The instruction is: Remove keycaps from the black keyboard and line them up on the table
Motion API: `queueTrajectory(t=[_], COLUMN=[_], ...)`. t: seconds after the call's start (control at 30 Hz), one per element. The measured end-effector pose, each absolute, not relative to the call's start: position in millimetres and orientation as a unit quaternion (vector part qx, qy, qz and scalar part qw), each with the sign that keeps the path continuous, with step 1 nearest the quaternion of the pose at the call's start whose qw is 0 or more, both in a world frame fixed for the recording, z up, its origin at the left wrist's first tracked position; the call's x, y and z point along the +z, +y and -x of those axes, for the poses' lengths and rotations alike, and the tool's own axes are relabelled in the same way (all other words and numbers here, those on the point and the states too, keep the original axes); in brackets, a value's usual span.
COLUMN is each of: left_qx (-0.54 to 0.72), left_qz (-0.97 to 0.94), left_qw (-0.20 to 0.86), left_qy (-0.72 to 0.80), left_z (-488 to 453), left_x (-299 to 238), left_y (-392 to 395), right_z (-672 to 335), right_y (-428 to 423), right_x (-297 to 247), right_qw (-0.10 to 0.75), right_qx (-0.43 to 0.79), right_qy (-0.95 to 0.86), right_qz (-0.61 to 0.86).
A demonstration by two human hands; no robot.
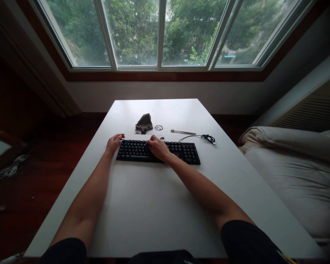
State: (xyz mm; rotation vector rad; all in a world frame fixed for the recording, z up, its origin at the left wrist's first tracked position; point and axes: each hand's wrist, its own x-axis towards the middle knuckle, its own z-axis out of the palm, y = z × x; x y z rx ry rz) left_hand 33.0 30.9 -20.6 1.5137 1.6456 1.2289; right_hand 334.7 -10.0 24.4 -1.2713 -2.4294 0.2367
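Observation:
A black keyboard (181, 151) lies across the middle of a white table (154, 205). My left hand (114, 143) rests at the keyboard's left end, fingers curled round its upper left corner. My right hand (158, 147) lies on top of the keys near the middle, fingers bent down over the far edge. Just beyond the keyboard sit a crumpled grey cloth (144, 123), a small round ring-shaped item (158, 128), a thin metal tool (183, 132) and a coiled black cable (207, 138).
A wide window (159, 33) with trees outside runs along the far wall. A white cushioned sofa or bed (291, 165) stands right of the table. Dark wooden floor (38, 172) with cables (8, 170) lies to the left.

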Motion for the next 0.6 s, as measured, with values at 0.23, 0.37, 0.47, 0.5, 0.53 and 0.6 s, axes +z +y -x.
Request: queueTrajectory(t=[0.23,0.37,0.47,0.5,0.53,0.6], left_qx=[0.429,0.396,0.39,0.392,0.396,0.407], left_qz=[-0.59,-0.61,-0.619,-0.621,-0.623,-0.623], left_qw=[0.273,0.222,0.207,0.205,0.207,0.217], left_qy=[0.627,0.65,0.65,0.647,0.642,0.632], left_z=[-38,-42,-44,-45,-45,-44], left_x=[-28,-24,-23,-23,-23,-24], left_y=[31,29,26,24,23,21], right_z=[-451,-509,-517,-511,-501,-476], right_y=[-23,-26,-25,-26,-26,-27], right_x=[20,13,14,16,19,25], right_qw=[0.197,0.223,0.247,0.255,0.262,0.268], right_qx=[0.066,0.061,0.039,0.037,0.039,0.056], right_qy=[-0.821,-0.782,-0.75,-0.746,-0.749,-0.779], right_qz=[0.531,0.579,0.613,0.614,0.607,0.564])
